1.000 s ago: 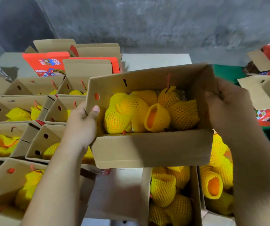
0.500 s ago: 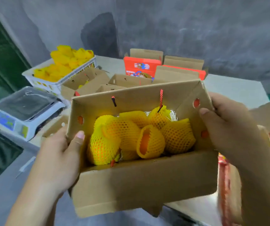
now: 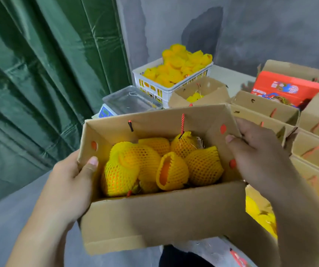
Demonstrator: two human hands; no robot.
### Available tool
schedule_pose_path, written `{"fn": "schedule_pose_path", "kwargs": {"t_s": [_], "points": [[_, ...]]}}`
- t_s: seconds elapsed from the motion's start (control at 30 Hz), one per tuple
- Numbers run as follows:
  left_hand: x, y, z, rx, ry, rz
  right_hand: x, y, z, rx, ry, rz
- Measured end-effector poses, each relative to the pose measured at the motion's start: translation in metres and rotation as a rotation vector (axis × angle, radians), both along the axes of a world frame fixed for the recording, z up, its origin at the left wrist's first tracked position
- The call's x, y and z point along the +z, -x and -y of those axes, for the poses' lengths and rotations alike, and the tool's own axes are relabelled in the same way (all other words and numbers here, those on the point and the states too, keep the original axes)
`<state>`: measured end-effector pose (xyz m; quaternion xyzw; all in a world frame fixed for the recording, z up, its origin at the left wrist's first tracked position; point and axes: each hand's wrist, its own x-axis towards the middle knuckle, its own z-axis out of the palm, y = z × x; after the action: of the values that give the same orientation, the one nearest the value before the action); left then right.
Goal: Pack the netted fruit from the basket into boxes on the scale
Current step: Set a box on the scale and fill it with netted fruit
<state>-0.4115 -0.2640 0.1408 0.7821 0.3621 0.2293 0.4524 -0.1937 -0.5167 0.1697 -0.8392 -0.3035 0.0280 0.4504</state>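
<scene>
Head view. The person holds a cardboard box [image 3: 160, 214] in the air with both hands. Left hand [image 3: 72, 182] grips the box's left end wall, thumb hooked over the rim inside. Right hand [image 3: 259, 157] grips the right end wall, thumb over the rim, fingers outside.

Inside the box: several netted fruit [image 3: 139, 166] in yellow foam mesh, packed close together; one sleeve gapes and shows orange skin. The box looks partly to mostly full.

Scale [image 3: 129, 102] sits beyond the box's far-left corner, its pan bare of any box. White basket [image 3: 166, 87] behind it is heaped with netted fruit, so plenty is left to pack.

To the right, a row of open boxes [image 3: 264, 108]; at least some hold yellow fruit, though how full each is cannot be told from this angle.

Judgement: mid-task. This box probably goes to the scale for topping up or a weight check.
</scene>
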Motion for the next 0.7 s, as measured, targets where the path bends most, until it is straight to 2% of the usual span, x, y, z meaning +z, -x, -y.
{"fn": "schedule_pose_path", "kwargs": {"t_s": [0.2, 0.47, 0.6, 0.7], "points": [[-0.008, -0.061, -0.114, 0.006, 0.036, -0.073, -0.039, -0.069, -0.112, 0.005, -0.03, -0.113], [-0.008, -0.173, -0.271, -0.003, 0.101, -0.106, -0.037, -0.162, -0.255, -0.037, -0.032, -0.128], [-0.011, -0.228, -0.339, -0.09, 0.084, -0.163, -0.04, -0.186, -0.304, -0.081, -0.019, -0.191], [-0.02, -0.282, -0.398, -0.159, 0.042, -0.224, -0.053, -0.199, -0.337, -0.193, -0.032, -0.229]]}}
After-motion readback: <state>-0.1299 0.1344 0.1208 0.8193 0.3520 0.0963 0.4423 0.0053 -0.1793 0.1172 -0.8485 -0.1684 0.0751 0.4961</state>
